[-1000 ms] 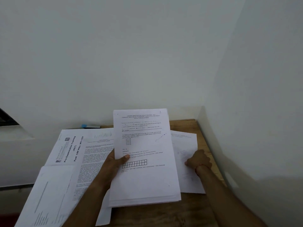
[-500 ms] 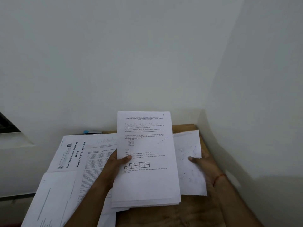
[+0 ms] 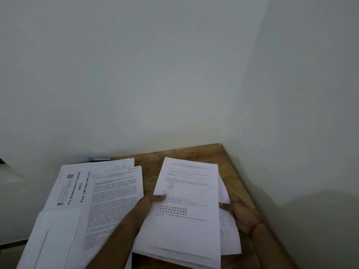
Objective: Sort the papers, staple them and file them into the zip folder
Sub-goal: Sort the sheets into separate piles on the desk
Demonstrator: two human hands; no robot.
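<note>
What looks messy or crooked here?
The papers on the left lie fanned and overlapping, not squared; the cover sheet is turned sideways to the text page. Behind the stack in the left hand, a loose sheet pokes out on the right, held by the right hand.

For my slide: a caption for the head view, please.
Left hand grips paper stack; right hand holds loose sheet behind it.
</note>
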